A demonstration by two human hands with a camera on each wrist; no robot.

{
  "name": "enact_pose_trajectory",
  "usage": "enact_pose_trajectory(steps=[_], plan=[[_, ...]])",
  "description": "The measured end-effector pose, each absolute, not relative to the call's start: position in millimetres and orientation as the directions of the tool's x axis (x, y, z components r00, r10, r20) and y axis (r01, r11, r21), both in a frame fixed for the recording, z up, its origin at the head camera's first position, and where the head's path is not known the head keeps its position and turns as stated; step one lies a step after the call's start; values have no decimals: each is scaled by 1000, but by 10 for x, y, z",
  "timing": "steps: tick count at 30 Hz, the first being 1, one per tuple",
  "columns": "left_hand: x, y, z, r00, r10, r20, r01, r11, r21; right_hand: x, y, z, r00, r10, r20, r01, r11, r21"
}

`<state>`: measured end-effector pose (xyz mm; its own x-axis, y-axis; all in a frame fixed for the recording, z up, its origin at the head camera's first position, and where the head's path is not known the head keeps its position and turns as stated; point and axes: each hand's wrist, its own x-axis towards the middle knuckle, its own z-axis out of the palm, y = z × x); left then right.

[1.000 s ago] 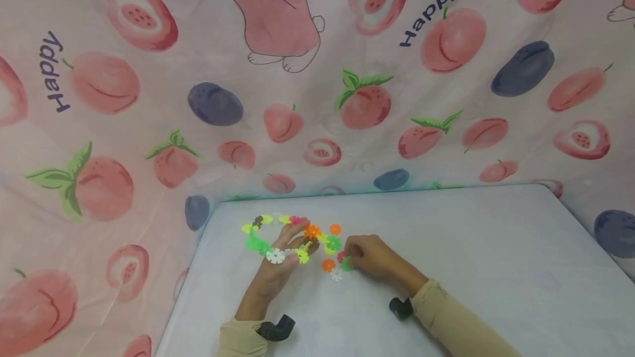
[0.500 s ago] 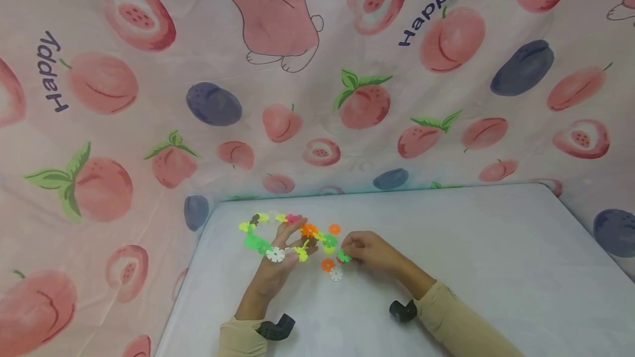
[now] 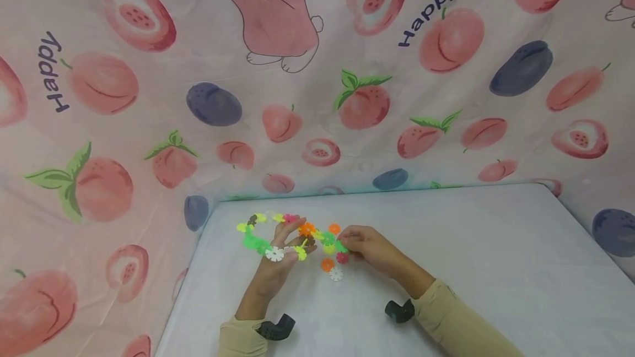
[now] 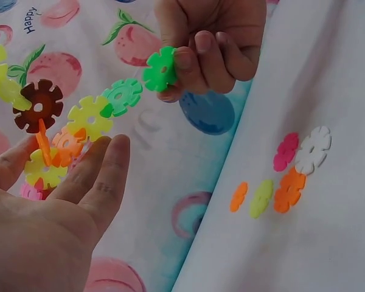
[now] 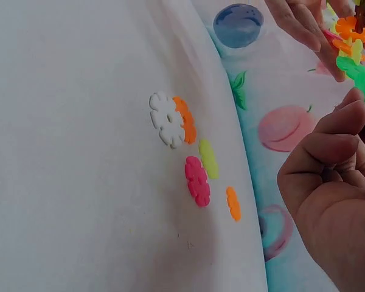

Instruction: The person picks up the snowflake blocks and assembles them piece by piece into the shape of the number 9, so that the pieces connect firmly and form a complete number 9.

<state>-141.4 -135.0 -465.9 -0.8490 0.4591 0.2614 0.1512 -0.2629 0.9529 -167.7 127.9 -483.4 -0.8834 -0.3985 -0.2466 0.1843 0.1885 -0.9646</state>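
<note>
The right hand (image 4: 213,42) finger-pinches a green disc (image 4: 158,70) at the end of the disc chain (image 4: 50,97), raised above the tabletop (image 4: 328,243); the left hand (image 4: 61,225) has visible fingers outstretched beside it — whether they pinch a link, I can't tell — so a crooked push could pop one loose

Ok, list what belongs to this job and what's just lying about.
Belongs:
flower-piece chain in the left hand
green piece pinched by the right hand
five loose pieces, probably

Just around:
fruit-print cloth
two black devices
</note>
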Motion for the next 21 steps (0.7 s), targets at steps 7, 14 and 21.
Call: enact_pose_trajectory(steps=[7,14,21], plan=[[-1381,-1345,-4631,-845,465,266,151,-269,951,-1667,1265,-4792,-878,-389,-279,242,141,-960],[-1377,-1339,-4631,-837,475,273,142,-292,946,-1660,1283,-4774,-869,-396,-298,291,80,-954],[-1383,-1318,-4624,-834,469,290,161,-297,941,-1665,1283,-4778,-865,-377,-332,335,60,-940]])
